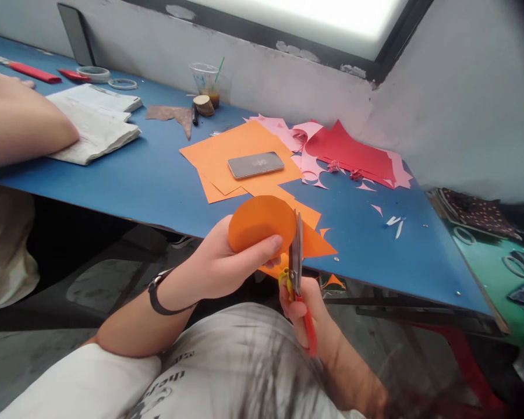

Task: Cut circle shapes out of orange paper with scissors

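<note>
My left hand [240,256] pinches a round piece of orange paper [262,224], thumb on top and the other fingers mostly hidden beneath. In my right hand [305,308] is a pair of scissors [296,256] with red and yellow handles. Their blades point up and lie against the right edge of the orange paper, where a pointed offcut [318,241] sticks out to the right. Just beyond, orange sheets [218,154] lie on the blue table [170,180] with a grey phone [256,165] on top.
Red sheets [353,154] and pink scraps [312,169] lie at the back right, near small white-and-blue pieces [395,224]. At the back stand a plastic cup [206,81] and a wood piece [204,105]. Another person's arm [21,122] rests at left by folded papers [100,131].
</note>
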Available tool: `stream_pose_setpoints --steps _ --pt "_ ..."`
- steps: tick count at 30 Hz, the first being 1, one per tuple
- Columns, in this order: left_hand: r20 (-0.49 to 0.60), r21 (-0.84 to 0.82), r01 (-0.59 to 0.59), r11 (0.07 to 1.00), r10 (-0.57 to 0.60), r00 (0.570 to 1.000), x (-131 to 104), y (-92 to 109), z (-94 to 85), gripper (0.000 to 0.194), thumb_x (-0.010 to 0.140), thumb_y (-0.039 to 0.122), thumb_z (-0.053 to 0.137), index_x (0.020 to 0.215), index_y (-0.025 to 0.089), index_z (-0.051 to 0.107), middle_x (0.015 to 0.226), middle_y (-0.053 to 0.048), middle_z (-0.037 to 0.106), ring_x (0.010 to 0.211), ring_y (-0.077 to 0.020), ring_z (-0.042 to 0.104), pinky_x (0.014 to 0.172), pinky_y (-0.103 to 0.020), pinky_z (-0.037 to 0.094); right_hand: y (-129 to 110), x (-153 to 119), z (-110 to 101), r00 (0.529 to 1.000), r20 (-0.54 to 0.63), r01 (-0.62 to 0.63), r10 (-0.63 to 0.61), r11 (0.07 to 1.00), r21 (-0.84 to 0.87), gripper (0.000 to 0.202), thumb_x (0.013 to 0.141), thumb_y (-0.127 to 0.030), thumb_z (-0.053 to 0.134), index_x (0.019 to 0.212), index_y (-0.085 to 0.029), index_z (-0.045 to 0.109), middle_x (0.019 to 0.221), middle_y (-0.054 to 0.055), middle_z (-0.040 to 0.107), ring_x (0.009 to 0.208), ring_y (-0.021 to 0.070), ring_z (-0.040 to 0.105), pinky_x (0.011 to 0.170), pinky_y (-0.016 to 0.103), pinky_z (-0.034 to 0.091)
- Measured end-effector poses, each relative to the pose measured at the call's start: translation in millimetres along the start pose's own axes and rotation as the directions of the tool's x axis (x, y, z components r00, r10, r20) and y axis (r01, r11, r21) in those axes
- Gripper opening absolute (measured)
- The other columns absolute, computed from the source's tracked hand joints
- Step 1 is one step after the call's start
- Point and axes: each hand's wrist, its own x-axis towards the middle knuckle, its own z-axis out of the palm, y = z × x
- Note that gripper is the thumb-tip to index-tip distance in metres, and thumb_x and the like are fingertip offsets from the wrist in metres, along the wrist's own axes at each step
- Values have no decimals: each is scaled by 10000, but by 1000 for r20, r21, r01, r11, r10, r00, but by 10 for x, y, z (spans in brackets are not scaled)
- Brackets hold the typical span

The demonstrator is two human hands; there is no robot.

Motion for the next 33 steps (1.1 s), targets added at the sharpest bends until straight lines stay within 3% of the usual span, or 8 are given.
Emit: stream_pose_setpoints --steps 6,13,17,23,33 --pt "23 82 -38 996 36 999 0 27 -10 307 1188 247 792 883 240 827 842 0 772 730 -167 704 627 -245 599 -107 25 -6 1000 6 15 -15 999 28 917 1078 -1116 722 764 -288 482 639 -49 461 580 157 383 503 308 266" --pt "34 88 -17 996 14 999 -24 12 -15 337 1217 311 790 889 243 823 833 -15 791 739 -190 722 652 -277 626 -275 -42 45 983 -21 -182 183 982 53 972 920 -1244 737 806 -303 520 695 -52 394 629 179 326 502 332 256" --pt "34 66 -1 998 -2 999 -30 1 -10 351 1228 318 793 888 236 824 837 -17 800 741 -189 720 647 -276 608 -290 -52 66 983 -36 -178 183 979 103 989 866 -1254 784 806 -302 524 701 -54 374 642 176 305 509 323 215" --pt "13 28 1 1000 -1 1000 -29 3 -12 334 1216 337 845 891 263 861 849 -9 817 763 -196 739 694 -288 642 -231 -22 14 990 -5 -141 141 989 55 955 956 -1201 764 799 -293 517 696 -42 433 648 178 359 520 313 253" --pt "-8 73 -11 997 11 1000 15 66 -9 317 1173 336 857 861 277 865 803 -10 786 698 -203 702 612 -308 590 -37 -29 -31 997 3 -82 82 997 9 938 1029 -1164 715 755 -300 473 640 -37 444 613 182 386 494 328 255"
